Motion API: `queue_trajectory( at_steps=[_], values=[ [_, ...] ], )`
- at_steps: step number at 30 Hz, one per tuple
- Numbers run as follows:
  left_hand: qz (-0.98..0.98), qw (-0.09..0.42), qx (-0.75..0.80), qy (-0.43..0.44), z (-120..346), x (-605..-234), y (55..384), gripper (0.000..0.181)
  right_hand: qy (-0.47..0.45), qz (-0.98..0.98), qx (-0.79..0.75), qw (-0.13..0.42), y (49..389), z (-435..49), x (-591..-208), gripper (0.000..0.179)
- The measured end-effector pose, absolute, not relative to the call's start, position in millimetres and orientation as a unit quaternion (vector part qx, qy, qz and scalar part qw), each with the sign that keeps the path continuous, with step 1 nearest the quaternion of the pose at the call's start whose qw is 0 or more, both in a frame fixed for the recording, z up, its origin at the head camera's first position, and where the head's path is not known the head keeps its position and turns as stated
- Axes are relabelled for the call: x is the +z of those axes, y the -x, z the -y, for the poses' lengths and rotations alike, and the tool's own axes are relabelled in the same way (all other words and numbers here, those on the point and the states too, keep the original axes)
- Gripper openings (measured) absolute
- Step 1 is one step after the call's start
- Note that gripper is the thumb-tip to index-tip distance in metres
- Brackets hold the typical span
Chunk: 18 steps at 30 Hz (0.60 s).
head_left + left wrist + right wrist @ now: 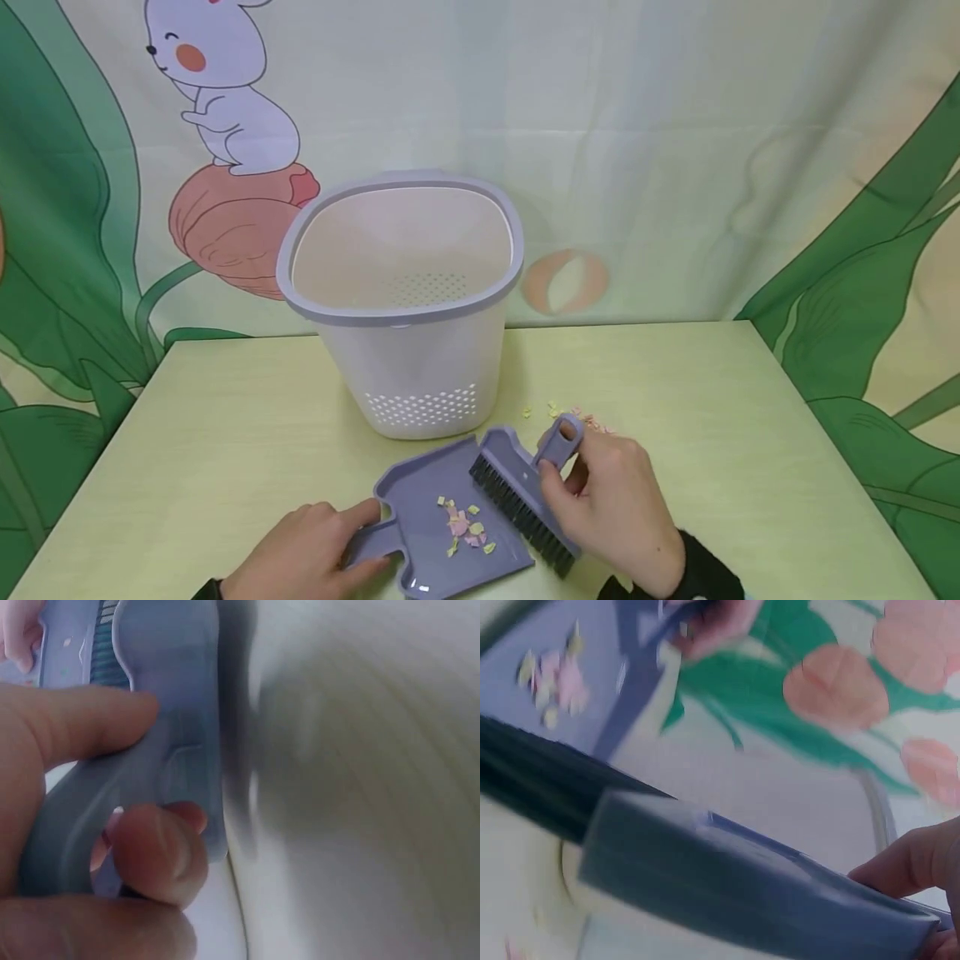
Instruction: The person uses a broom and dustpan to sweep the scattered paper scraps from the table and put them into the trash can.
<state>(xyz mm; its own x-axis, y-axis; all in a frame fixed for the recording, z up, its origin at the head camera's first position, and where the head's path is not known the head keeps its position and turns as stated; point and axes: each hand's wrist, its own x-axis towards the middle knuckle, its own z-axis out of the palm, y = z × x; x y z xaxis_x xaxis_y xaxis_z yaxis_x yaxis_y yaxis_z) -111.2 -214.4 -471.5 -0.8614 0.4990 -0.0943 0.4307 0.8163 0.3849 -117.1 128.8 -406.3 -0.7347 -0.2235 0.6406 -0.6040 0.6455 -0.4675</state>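
Note:
My left hand (307, 546) grips the handle of a purple dustpan (427, 483), which lies on the table in front of the bin. Small pink and yellow scraps (465, 529) lie in the pan. In my right hand (611, 504) is a purple hand brush (521, 483) with dark bristles, held by its looped handle. Its bristles stand along the pan's right, open edge. In the left wrist view, thumb and fingers wrap the dustpan handle (82, 817). The right wrist view shows the brush (742, 877) close up, with the scraps (555, 682) in the pan beyond.
A white bin (420, 367) with a purple rim and perforated sides stands at the table's back, behind the dustpan. More pink and yellow scraps (588, 419) lie on the pale table (712, 417), behind my right hand. A printed curtain (637, 150) hangs behind.

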Motion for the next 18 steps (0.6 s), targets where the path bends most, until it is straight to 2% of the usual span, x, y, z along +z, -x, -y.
queue_trajectory(
  at_steps=[9,18],
  values=[
    [-0.954,0.073,0.183,-0.227,208,-475,112,0.045,-0.140,0.894,0.268,0.329,156,-170,-397,0.004],
    [-0.946,0.048,0.197,-0.253,204,-483,110,0.035,-0.129,0.905,0.250,0.321,146,-210,-387,0.010]
  ],
)
